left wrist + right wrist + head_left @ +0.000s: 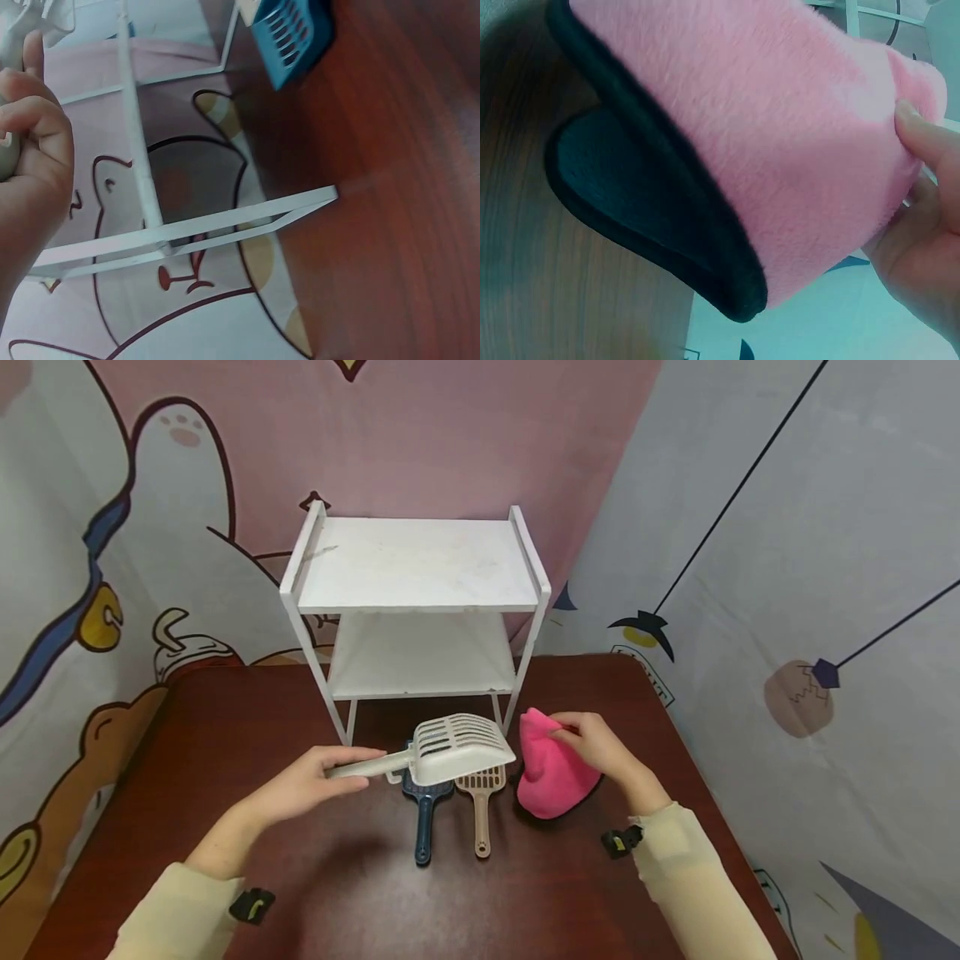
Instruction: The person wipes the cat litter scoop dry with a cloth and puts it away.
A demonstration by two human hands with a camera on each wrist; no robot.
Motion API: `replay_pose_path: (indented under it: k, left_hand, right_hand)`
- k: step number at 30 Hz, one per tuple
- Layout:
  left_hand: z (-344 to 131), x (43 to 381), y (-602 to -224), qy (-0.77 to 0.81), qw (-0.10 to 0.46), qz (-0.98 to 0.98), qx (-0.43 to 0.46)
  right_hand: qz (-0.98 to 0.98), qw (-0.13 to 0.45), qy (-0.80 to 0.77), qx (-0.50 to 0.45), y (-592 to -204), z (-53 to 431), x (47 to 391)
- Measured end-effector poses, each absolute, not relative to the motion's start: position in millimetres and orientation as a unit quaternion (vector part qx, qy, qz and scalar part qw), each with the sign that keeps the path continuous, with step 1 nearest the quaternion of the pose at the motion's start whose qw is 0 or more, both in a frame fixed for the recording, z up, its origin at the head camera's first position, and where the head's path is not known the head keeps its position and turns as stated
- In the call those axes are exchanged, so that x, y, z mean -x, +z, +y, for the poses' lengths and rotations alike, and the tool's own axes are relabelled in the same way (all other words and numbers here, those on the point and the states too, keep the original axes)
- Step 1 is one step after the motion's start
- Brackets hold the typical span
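My left hand (318,783) grips the handle of a white slotted litter scoop (459,750), held up over the table in the head view. Below it, a dark blue litter scoop (425,814) and a beige one (482,810) lie side by side, their upper parts overlapped by the white scoop. To the right, my right hand (596,743) pinches the top edge of a pink plush cloth (551,772). In the right wrist view, the pink cloth (765,142) has a black edging (705,195) and a dark underside, and hangs folded from the thumb and fingers.
A white two-tier shelf (420,564) stands at the back of the dark red-brown table (360,893), close behind the scoops. Cartoon-printed walls (480,435) rise behind and at both sides.
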State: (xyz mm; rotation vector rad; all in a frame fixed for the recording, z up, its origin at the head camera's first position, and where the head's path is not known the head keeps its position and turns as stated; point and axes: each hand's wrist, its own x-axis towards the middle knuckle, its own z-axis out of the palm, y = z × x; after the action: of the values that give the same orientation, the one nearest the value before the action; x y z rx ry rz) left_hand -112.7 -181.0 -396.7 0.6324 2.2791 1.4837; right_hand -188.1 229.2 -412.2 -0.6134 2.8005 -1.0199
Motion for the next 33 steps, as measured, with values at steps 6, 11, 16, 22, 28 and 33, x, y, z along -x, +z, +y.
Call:
replay_pose_path:
  k: [6,11,16,22,28,33]
  left_hand:
    - [-184,114,-380,0.529,0.152,0.802,-0.233]
    - [-183,114,-368,0.547,0.150,0.788,-0.240]
    - [-182,115,-356,0.565,0.146,0.778,-0.233]
    - [-184,118,-342,0.587,0.122,0.767,-0.230]
    - [-187,118,-331,0.599,0.109,0.760,-0.226]
    - [-187,120,-320,0.622,0.102,0.744,-0.220]
  right_hand:
    - [0.920,0.056,-0.328,0.205,-411,234,186]
    - [0.922,0.048,-0.324,0.207,-414,237,185]
    - [0.921,0.050,-0.326,0.209,-415,238,184]
    - [0.921,0.044,-0.327,0.208,-416,239,184]
    - [0.919,0.046,-0.325,0.218,-419,239,183]
    - [0.918,0.048,-0.325,0.221,-421,236,182]
